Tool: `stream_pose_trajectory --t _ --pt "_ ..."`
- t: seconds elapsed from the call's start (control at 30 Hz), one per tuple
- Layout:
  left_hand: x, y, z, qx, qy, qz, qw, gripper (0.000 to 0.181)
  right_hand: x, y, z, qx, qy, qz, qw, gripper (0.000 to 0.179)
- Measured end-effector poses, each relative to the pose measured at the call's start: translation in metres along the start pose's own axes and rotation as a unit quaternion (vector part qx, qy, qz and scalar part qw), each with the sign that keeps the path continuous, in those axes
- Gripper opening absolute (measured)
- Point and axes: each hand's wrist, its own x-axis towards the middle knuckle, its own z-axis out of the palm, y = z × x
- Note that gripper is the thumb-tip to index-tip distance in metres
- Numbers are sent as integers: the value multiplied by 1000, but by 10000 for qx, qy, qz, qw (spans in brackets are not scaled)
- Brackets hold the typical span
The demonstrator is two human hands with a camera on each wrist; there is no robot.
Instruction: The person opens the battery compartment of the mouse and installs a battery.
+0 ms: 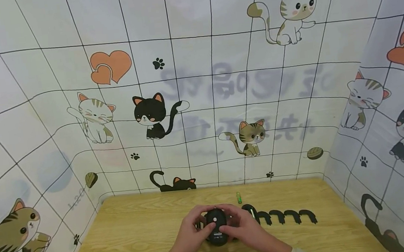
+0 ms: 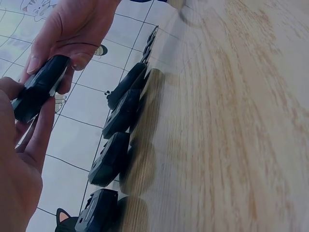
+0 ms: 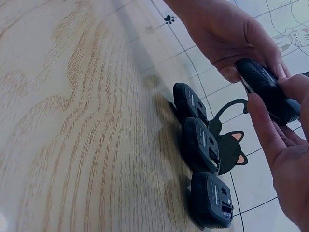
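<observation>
A black computer mouse is held up in front of me, its underside with a small label facing the head camera. My left hand grips its left side, thumb lying across the underside. From the right, my right hand holds the same mouse, its thumb pressing the underside near the left thumb. The wrist views show the fingers of both hands curled around the edges of the mouse. More black mice rest in a row on the table behind the hands; in the right wrist view, one mouse has an uncovered battery slot.
Several arched black pieces line up on the wooden table to the right of my hands. A small green battery lies farther back. Cat-print sheeting surrounds the table at the back and sides.
</observation>
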Motion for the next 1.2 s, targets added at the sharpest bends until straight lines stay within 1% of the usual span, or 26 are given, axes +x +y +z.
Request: stream_pose_trajectory --t 0.17,0.3,0.5,0.7,0.93,1.1,1.2 --pt "-1 0 0 -129 -164 -205 9996 45 -1 -1 0 201 -39 70 9998 57" --pt "-3 -1 0 -297 -308 -249 9988 48 -2 -2 -1 222 -61 125 9997 55" --pt "-4 -2 0 -436 -473 -352 9973 51 -1 2 -3 262 -85 164 9995 53" --pt "-4 0 1 -547 -489 -361 9967 50 -1 4 -4 395 -124 199 9989 52" --pt "-4 2 2 -755 -545 -466 9946 50 -1 0 -3 557 -142 235 9981 50" --pt "-4 1 1 -896 -549 -570 9928 47 -2 -1 -2 547 -152 259 9980 49" --pt "-5 2 1 -908 -565 -548 9928 47 -2 -2 -2 506 -112 257 9983 46"
